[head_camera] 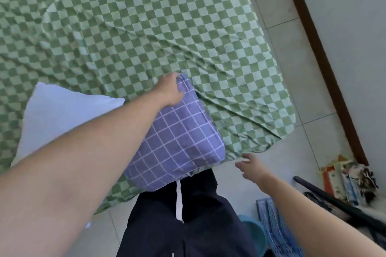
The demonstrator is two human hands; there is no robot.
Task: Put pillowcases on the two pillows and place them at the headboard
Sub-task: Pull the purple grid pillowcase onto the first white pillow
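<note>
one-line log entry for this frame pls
left hand: grips purple grid pillowcase | right hand: open, free | bare white pillow: on bed

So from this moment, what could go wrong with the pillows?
1. Only the left hand grips the purple checked pillow, by its far end; the right hand is open and off it, so the grip might slip.
2. That pillow overhangs the bed edge and could slide to the floor.
3. The white pillow appears uncased.

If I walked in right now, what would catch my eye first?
The green checked bedsheet filling the top of the view. At its near edge, the left hand grips a purple grid pillowcase, beside a bare white pillow. The right hand reaches in, open.
</note>
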